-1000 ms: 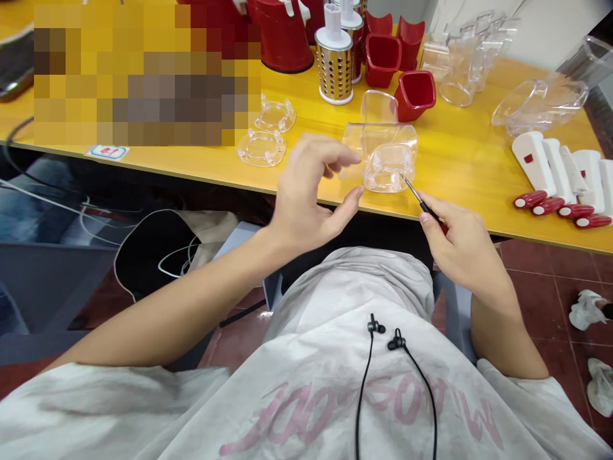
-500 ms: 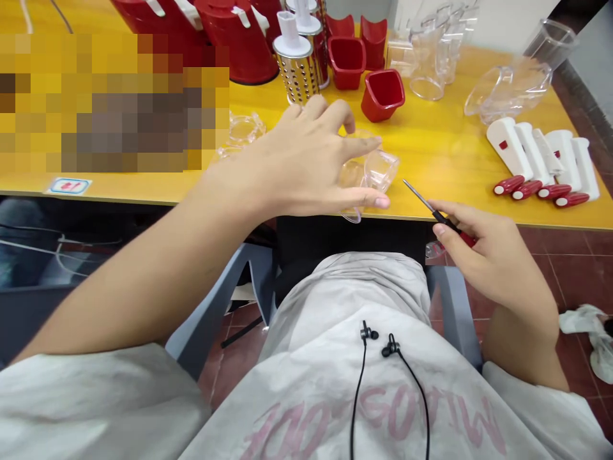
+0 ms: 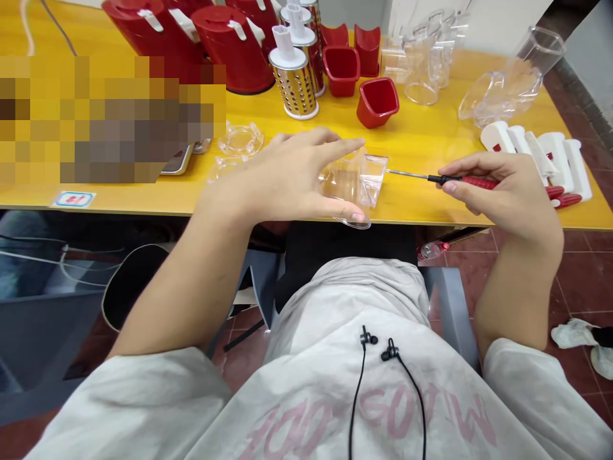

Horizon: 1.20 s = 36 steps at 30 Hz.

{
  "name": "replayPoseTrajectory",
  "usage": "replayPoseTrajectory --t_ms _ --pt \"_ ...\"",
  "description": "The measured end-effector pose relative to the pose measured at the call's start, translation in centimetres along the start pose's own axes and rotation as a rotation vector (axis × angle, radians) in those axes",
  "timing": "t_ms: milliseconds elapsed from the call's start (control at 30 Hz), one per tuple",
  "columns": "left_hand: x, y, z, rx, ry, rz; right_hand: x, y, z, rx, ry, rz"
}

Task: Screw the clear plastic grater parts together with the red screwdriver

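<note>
My left hand [image 3: 306,176] reaches over a clear plastic part [image 3: 342,179] lying near the table's front edge. Its thumb is on the near side and its index finger stretches along the far side, so the part sits in its grasp; the other fingers are partly hidden. A flared square end [image 3: 374,177] of the part points right. In my right hand [image 3: 502,191] is a screwdriver [image 3: 443,179] with a red and black handle, held between thumb and fingers. Its thin metal shaft points left, with the tip close to the square end; contact cannot be made out.
Clear rings [image 3: 239,139] lie left of my left hand. Behind stand red housings [image 3: 234,48], perforated metal drums [image 3: 297,86] and red cups [image 3: 378,102]. Clear plastic parts [image 3: 421,70] stand at back right; white handles [image 3: 510,137] with red grips lie beyond my right hand.
My left hand has lowered and settled around the clear part. My right hand has risen over the table, and the screwdriver has swung to nearly level, its tip nearer the part.
</note>
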<state>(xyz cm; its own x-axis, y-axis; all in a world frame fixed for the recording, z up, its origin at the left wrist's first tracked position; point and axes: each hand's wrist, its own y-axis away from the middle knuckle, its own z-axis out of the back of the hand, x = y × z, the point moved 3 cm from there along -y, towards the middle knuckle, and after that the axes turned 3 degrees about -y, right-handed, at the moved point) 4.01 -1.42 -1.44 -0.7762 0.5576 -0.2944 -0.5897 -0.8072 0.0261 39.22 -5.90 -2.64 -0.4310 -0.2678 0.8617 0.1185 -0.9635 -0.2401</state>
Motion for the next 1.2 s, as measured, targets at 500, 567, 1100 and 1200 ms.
replayPoseTrajectory --t_ms 500,567,1100,1200 --pt "1.3 0.1 -1.1 -0.088 -0.022 0.007 -2.8 -1.5 -2.2 -0.102 -0.149 0.004" --pt "1.4 0.1 -1.1 -0.092 -0.02 0.002 -3.4 -1.7 -2.5 -0.122 -0.222 0.028" --pt "1.8 0.1 -1.2 -0.121 -0.021 -0.023 -9.1 -2.2 -3.5 -0.24 -0.429 0.1" --pt "1.8 0.1 -1.1 -0.118 0.001 -0.009 -8.4 -2.0 -3.8 -0.241 -0.418 0.034"
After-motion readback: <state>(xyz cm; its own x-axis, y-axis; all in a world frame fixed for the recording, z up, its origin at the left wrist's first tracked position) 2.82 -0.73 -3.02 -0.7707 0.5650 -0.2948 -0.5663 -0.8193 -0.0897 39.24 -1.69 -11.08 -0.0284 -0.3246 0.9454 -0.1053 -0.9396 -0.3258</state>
